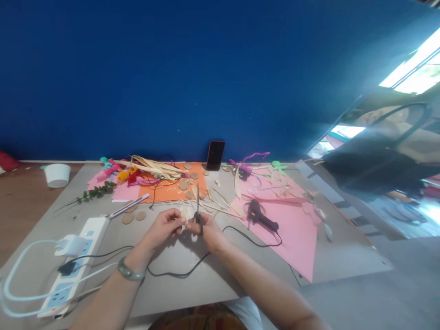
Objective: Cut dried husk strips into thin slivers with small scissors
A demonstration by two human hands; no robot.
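Observation:
Between the fingers of my left hand (168,224) is a small pale piece (184,213), cream in colour; its exact kind is too small to make out. My right hand (208,230) has its fingers wrapped round dark-handled scissors (197,206), the blades pointing up and away from me. The right fingertips meet the pale piece too, so both hands come together over the table's middle. Just beyond them lie thin dried strips (220,207) and several round wooden discs (183,184). A black hot glue gun (261,216) rests on pink paper (295,247) to the right.
A white power strip (87,233) with plugs and cables stands at the left. A black cord (182,275) crosses in front of my hands. A phone (215,155) leans on the blue wall (192,82). Coloured pipe cleaners (112,169), a leafy sprig (94,192) and a white cup (57,175) are at left.

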